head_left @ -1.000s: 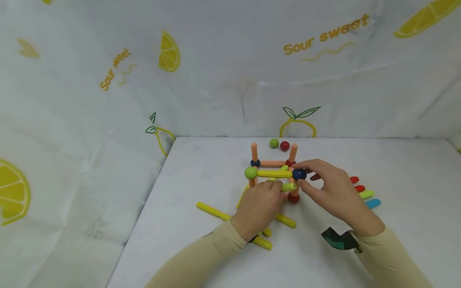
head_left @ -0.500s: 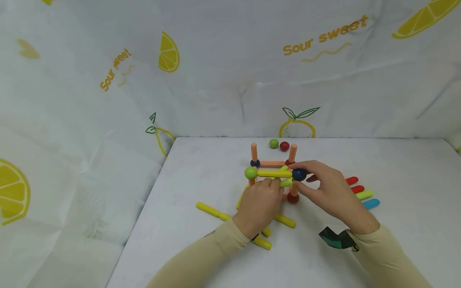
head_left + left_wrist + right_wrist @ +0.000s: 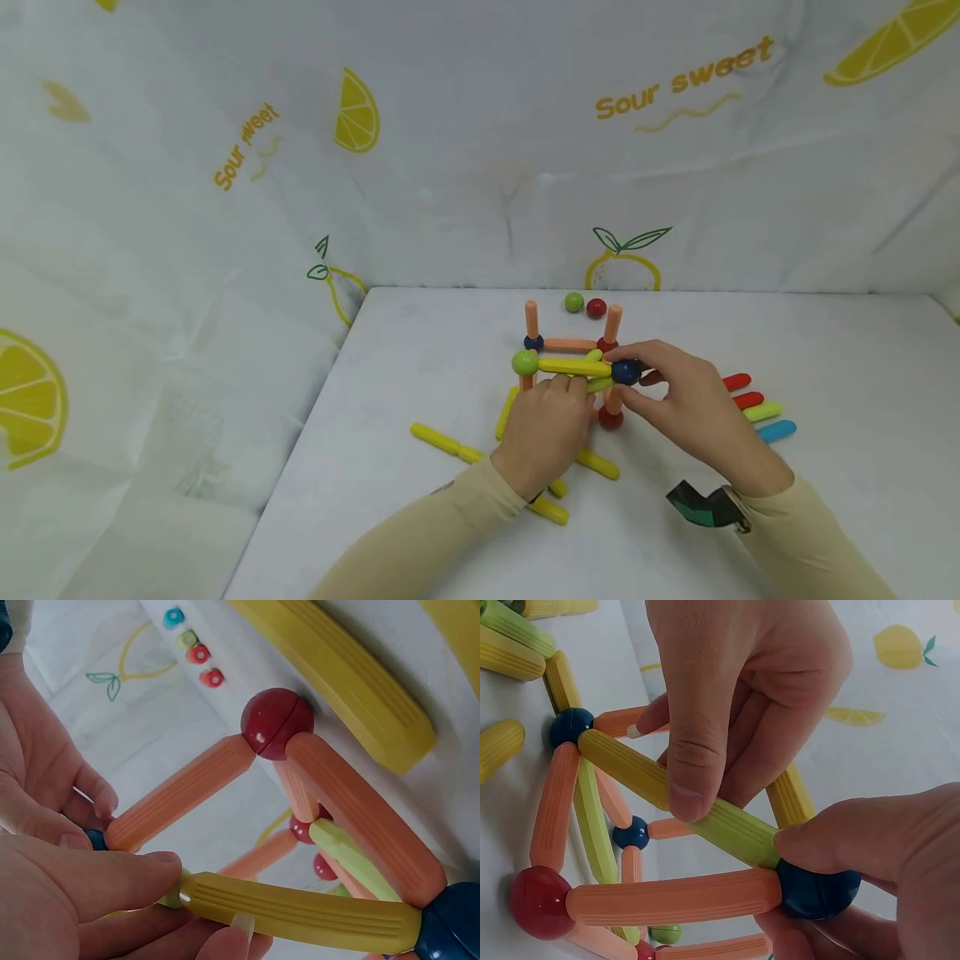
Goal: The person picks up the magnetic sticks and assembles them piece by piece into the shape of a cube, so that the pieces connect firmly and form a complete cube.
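A frame of magnetic building rods and balls stands on the table, with salmon rods and red balls. My left hand pinches a lime-green rod where it meets a yellow rod end to end, making a diagonal. The lime rod's far end meets a dark blue ball. That ball is pinched between the thumb and fingers of my right hand. Along the top, another yellow rod links the blue ball to a lime-green ball. My left hand hides part of the frame in the head view.
Loose yellow rods lie left of and below the frame. To the right are red rods, a lime rod and a blue rod. Behind stand a loose green ball and red ball, near the cloth backdrop.
The lime rod's free end, earlier below and apart from the dark blue ball, has swung up to meet it. My right fingers have shifted slightly around the ball.
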A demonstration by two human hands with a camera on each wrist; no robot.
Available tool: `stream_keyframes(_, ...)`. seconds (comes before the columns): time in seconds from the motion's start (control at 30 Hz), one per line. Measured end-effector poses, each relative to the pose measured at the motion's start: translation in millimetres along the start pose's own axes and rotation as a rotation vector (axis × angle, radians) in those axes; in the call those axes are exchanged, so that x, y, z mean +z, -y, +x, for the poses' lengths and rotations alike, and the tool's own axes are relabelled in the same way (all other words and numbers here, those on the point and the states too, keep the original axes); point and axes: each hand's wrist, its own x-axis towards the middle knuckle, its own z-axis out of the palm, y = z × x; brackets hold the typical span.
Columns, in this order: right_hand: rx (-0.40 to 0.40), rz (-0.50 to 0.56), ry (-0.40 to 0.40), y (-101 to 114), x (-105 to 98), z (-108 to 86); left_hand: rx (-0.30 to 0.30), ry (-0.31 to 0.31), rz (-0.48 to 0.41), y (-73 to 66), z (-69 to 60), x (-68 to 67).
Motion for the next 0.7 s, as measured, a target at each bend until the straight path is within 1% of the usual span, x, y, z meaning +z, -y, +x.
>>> stream_keyframes(0.17, -0.002, -0.009, -0.005, 1, 1, -0.2, 0.0, 0.01, 0.001, 1.1, -1.4, -0.5)
stream_keyframes(0.23, 0.009, -0.001, 0.01, 1, 1, 0.0, 0.016, 0.011, -0.001, 3.0, -4.2, -5.5)
stream_keyframes(0.3, 0.021, 0.01, 0.03, 0, 1, 0.4, 0.034, -0.01, -0.007, 7.7, -9.4, -13.7)
stream_keyframes(0.33, 0.025, 0.016, 0.038, -1, 2, 0.6, 0.037, -0.03, -0.025, 11.6, -12.8, -18.8)
stream_keyframes(0.4, 0.031, 0.031, 0.05, -2, 2, 1.1, 0.031, -0.097, -0.079, 22.2, -20.5, -30.2)
stream_keyframes(0.5, 0.03, 0.038, 0.055, -2, 2, 2.2, -0.005, -0.211, -0.201, 42.9, -29.3, -44.5)
stream_keyframes(0.57, 0.029, 0.036, 0.058, -2, 1, 2.9, -0.024, -0.264, -0.272, 55.4, -33.1, -48.8)
stream_keyframes(0.6, 0.031, 0.037, 0.063, -2, 1, 3.0, -0.025, -0.274, -0.296, 59.3, -34.3, -49.2)
stream_keyframes(0.63, 0.034, 0.038, 0.068, -2, 0, 3.1, -0.016, -0.269, -0.316, 61.5, -35.1, -48.4)
stream_keyframes(0.67, 0.036, 0.04, 0.072, -2, -1, 3.1, 0.0, -0.251, -0.322, 61.5, -35.4, -45.9)
stream_keyframes(0.7, 0.04, 0.04, 0.074, -3, -1, 2.9, 0.021, -0.219, -0.319, 59.2, -35.1, -42.4)
